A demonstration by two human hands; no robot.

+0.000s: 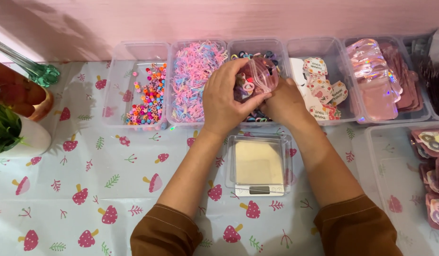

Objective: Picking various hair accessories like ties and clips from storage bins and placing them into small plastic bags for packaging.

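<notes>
My left hand (225, 98) and my right hand (286, 101) together hold a small clear pink pouch (258, 78) with small coloured rings inside. The pouch hovers over a clear bin of dark and coloured hair rings (257, 47). Both hands pinch the pouch's edges. Just below my wrists sits a small digital scale (258, 170) with a clear tray on top.
Clear bins line the back: coloured beads (148, 97), pastel elastic bands (193, 78), printed card tags (321, 90), pink holographic pouches (380, 78). A bin at right (433, 170) holds filled pouches. A potted plant (10, 132) stands at left on the mushroom-print tablecloth (86, 199).
</notes>
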